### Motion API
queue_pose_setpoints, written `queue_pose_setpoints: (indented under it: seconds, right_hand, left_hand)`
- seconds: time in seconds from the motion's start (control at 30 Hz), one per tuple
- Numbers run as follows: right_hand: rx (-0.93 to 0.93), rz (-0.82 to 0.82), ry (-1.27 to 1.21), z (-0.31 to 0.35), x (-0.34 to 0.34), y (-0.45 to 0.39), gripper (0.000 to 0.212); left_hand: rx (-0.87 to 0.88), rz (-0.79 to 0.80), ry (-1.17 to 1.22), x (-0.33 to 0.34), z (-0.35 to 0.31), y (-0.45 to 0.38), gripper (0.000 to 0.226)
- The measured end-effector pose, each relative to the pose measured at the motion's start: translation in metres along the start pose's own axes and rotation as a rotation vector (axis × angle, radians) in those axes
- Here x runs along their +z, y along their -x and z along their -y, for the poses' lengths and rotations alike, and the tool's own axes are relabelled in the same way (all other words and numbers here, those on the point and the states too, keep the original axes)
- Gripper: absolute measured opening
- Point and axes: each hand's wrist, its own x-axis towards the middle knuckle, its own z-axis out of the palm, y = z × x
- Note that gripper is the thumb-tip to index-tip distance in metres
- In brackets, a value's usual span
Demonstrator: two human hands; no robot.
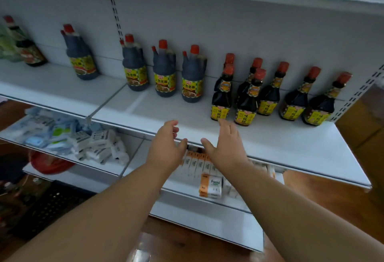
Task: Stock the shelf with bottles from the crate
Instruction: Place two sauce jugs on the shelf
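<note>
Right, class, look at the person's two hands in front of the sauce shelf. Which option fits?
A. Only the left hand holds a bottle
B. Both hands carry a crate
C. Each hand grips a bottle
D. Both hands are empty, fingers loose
D: the left hand and right hand hover by the shelf edge with relaxed fingers, holding nothing.

"Facial" on an orange-and-white tissue pack (211, 186) — Chinese characters, blurred, on yellow bottle labels (219, 112)
</note>
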Motion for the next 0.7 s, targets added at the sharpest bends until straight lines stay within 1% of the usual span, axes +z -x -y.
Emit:
queue_pose_setpoints:
  seconds: [0.13,0.23,0.33,0.43,0.57,0.7]
  right_hand:
    - [-0.089,0.024,-0.042,0.078,0.046,0.025,0.072]
    - [-0.189,0.091,-0.071,0.147,0.095,0.045,0.071]
    - [-0.299,0.2,-0.083,0.214,0.137,0.058,0.068]
    - [-0.426,0.25,-0.111,0.271,0.18,0.061,0.06]
    - [-0.61,0.393,-0.13,0.355,0.25,0.065,0.06]
    - [-0.759,0.514,-0.162,0.437,0.304,0.089,0.057]
  left_hand:
    - [0.014,-0.005,-0.058,-0.088,0.053,0.033,0.055]
    - [-0.021,-0.045,-0.174,-0.161,0.105,0.063,0.054]
    - [-0.143,-0.115,-0.226,-0.225,0.152,0.088,0.053]
    - [-0.275,-0.191,-0.23,-0.272,0.193,0.107,0.054]
    - [-0.451,-0.349,-0.276,-0.331,0.249,0.134,0.05]
    - [-0.626,-0.419,-0.343,-0.388,0.291,0.181,0.047]
